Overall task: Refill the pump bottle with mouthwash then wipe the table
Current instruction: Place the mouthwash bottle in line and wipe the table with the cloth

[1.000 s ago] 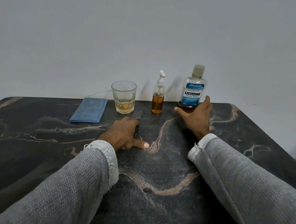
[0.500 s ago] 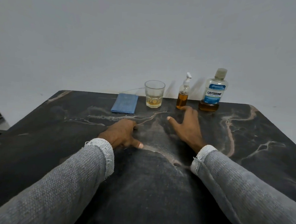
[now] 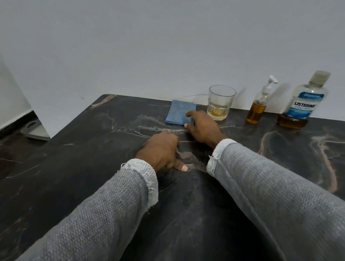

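A folded blue cloth [image 3: 179, 111] lies flat near the far edge of the dark marble table [image 3: 84, 165]. My right hand [image 3: 203, 128] reaches across to it, fingers spread, fingertips touching its right edge, not closed on it. My left hand [image 3: 162, 151] rests on the table with curled fingers, holding nothing. The small pump bottle [image 3: 259, 107], about half full of amber liquid, stands upright at the back right. The mouthwash bottle [image 3: 302, 102] stands capped to its right, with a little amber liquid at the bottom.
A clear glass [image 3: 219, 103] with a little yellowish liquid stands between the cloth and the pump bottle. A plain wall [image 3: 173, 39] rises just behind the table. The table's left edge drops to a dark floor [image 3: 8, 150].
My right hand left the mouthwash bottle and swept left past the pump bottle to the blue cloth. My view turned left. The left hand stayed put.
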A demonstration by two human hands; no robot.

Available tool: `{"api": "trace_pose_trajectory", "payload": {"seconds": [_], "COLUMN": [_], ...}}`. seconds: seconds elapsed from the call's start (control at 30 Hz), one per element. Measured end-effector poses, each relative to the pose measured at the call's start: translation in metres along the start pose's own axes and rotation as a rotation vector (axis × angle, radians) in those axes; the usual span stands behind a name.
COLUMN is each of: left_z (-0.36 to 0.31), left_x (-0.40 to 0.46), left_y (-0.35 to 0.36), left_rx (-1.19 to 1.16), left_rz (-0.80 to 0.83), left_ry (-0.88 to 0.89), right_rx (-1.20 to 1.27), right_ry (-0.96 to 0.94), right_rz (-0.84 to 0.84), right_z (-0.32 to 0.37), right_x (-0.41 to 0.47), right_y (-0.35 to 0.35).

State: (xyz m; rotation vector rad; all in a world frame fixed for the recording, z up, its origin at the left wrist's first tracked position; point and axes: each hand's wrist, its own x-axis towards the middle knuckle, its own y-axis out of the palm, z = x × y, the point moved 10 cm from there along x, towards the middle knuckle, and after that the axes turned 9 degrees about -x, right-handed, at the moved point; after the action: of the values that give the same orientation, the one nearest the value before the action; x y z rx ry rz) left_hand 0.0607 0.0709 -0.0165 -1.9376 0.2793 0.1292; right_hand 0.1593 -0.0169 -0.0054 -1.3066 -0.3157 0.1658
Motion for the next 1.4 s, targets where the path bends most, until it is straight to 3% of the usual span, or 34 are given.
{"api": "trace_pose_trajectory", "payload": {"seconds": [0.33,0.57,0.87,1.07,1.27,1.4], "left_z": [0.002,0.006,0.003,-0.028,-0.072,-0.080], "left_x": [0.007,0.005,-0.022,-0.075,-0.112,-0.118], "left_y": [0.004,0.004,0.004,0.011,0.048,0.059], "left_rx": [0.030,-0.023,-0.181,-0.232,-0.267,-0.286], "left_rz": [-0.007,-0.006,-0.076,-0.367,-0.328,-0.227], "left_ry": [-0.015,-0.035,-0.068,0.018,0.176,0.164], "right_rx": [-0.410,-0.161,-0.057,-0.209,-0.300,-0.280], "right_ry": [-0.120,-0.054,0.064,0.062,-0.030,-0.017], "right_rz": [-0.033,-0.100,-0.106,-0.109,-0.115,-0.086], "right_z": [0.025,0.015,-0.063,-0.102,-0.106,-0.103], "right_x": [0.012,-0.016,-0.146,-0.244,-0.313,-0.334], "right_y": [0.001,-0.024,-0.066,-0.086,-0.089,-0.088]}}
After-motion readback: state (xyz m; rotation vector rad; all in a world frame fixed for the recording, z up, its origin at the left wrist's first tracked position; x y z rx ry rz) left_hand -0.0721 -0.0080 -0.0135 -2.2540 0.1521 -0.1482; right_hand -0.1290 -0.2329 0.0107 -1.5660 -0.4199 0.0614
